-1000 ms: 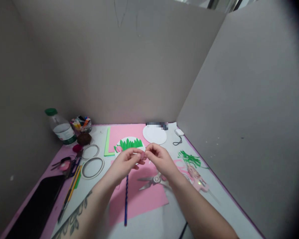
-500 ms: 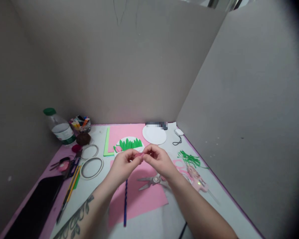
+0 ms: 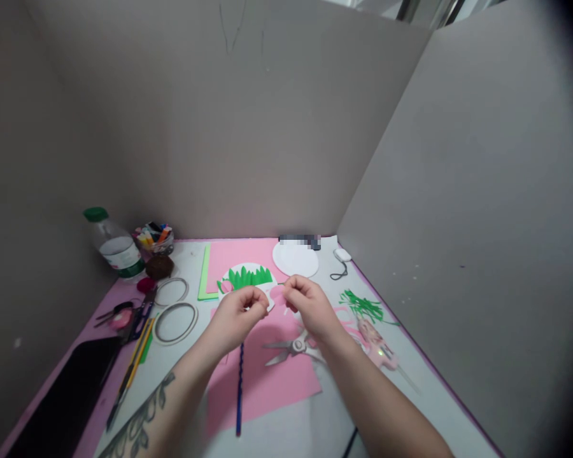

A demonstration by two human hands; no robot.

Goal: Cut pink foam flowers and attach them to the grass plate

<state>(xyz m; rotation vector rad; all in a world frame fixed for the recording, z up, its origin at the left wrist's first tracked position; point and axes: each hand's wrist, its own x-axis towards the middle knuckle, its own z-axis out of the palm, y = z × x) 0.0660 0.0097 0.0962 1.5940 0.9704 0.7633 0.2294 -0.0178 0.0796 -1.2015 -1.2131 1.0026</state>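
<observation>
My right hand (image 3: pixel 310 308) pinches a small rounded pink paper piece (image 3: pixel 277 294) between thumb and fingers, above the desk. Facing it, my left hand (image 3: pixel 243 313) is closed in a pinch; whatever its fingertips may hold is hidden. Just beyond the hands lies a white disc with green paper grass (image 3: pixel 248 277) and a small pink shape at its left side. Under my wrists are a pink sheet (image 3: pixel 262 401), opened scissors (image 3: pixel 291 347) and a dark blue pencil (image 3: pixel 239 394).
Green paper strips (image 3: pixel 363 305) and a pink glue gun (image 3: pixel 379 350) lie to the right. At the back are a white disc (image 3: pixel 295 257) and stacked coloured sheets (image 3: pixel 241 251). Tape rolls (image 3: pixel 175 323), a bottle (image 3: pixel 119 251) and a pen cup (image 3: pixel 155 238) stand left.
My hands have drawn slightly apart. The pink piece, earlier between both hands' fingertips, now shows its rounded face at my right fingertips.
</observation>
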